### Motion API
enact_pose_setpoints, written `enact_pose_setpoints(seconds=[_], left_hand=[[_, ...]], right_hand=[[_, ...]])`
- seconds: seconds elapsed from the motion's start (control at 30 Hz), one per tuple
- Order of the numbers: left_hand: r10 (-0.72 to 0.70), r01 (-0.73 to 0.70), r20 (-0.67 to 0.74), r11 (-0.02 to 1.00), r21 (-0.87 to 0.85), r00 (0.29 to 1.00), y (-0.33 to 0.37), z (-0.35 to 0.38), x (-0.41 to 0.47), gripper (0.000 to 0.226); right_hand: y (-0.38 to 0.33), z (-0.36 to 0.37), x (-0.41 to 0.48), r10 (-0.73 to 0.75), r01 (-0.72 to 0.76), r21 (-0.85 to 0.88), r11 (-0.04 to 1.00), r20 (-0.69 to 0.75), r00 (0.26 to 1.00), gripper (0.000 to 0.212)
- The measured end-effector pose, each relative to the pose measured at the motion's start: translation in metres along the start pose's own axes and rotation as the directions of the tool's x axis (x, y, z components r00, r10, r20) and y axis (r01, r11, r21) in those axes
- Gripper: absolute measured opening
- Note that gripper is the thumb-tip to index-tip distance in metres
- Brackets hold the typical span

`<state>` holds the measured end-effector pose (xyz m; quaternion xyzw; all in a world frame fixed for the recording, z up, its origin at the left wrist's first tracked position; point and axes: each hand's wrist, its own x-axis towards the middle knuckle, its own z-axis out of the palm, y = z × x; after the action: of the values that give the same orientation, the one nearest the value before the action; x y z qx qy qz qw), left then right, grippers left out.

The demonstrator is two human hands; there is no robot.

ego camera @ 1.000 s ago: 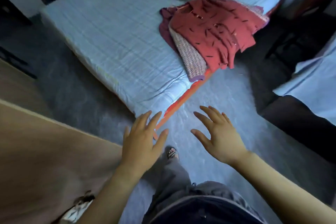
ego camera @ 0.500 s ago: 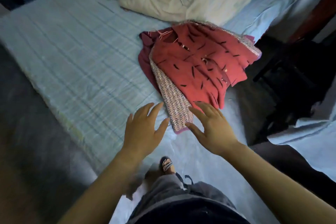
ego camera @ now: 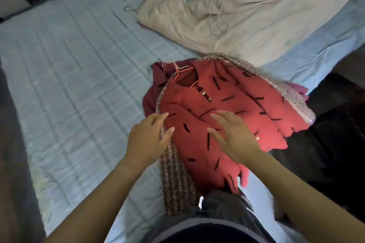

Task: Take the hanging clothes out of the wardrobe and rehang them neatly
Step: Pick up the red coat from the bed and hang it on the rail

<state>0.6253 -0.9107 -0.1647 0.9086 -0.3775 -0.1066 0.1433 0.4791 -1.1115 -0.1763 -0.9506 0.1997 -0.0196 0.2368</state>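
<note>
- Head view: pile of clothes on the bed (ego camera: 69, 89), at its right edge, reaching down to the near corner by the person's legs.
- Top of the pile: red shirt (ego camera: 199, 102) with short black dashes, lying flat and rumpled, collar toward the far side, right part spilling over the bed's right edge.
- Pink hanger (ego camera: 178, 69) sits in the red shirt's collar, hook pointing to the bed's left side.
- Under it: knitted pinkish garment (ego camera: 176, 181), showing as a strip along the left of the red shirt and as a rim round its far and right sides.
- Lowest: maroon garment (ego camera: 158, 74), peeking out at the pile's far left by the hanger.
- Left hand (ego camera: 147, 140) palm down, fingers straight and spread, holding nothing; fingertips at the left border of the red shirt, over the knitted strip. Contact unclear.
- Right hand (ego camera: 235, 136) palm down, fingers spread, holding nothing, over the middle of the red shirt. Contact unclear.
- Hands apart, red cloth showing between them.
- Cream duvet (ego camera: 266, 31) crumpled at the bed's far right, white cable (ego camera: 221, 8) looped on it.
- Grey trousers (ego camera: 223, 203) at the near edge.
</note>
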Motion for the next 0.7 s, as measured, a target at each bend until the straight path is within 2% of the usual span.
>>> enact_pose_setpoints(seconds=[0.2, 0.33, 0.47, 0.7], left_hand=[[-0.221, 0.221, 0.02, 0.975, -0.004, 0.975, 0.03, 0.019, 0.102, 0.063], [-0.327, 0.327, 0.055, 0.945, 0.014, 0.943, 0.032, 0.031, 0.152, 0.06], [-0.406, 0.407, 0.052, 0.913, 0.0, 0.912, 0.019, 0.042, 0.181, 0.056], [-0.54, 0.55, 0.14, 0.835, -0.038, 0.83, -0.018, 0.084, 0.232, 0.058]], right_hand=[[0.075, -0.03, 0.139, -0.154, 0.159, -0.008, 0.987, 0.207, 0.966, 0.064], [0.108, -0.022, 0.214, -0.236, 0.236, 0.035, 0.971, 0.302, 0.924, 0.064], [0.128, -0.001, 0.28, -0.261, 0.264, 0.044, 0.963, 0.37, 0.892, 0.049], [0.15, 0.049, 0.388, -0.251, 0.3, -0.017, 0.954, 0.506, 0.825, 0.051]])
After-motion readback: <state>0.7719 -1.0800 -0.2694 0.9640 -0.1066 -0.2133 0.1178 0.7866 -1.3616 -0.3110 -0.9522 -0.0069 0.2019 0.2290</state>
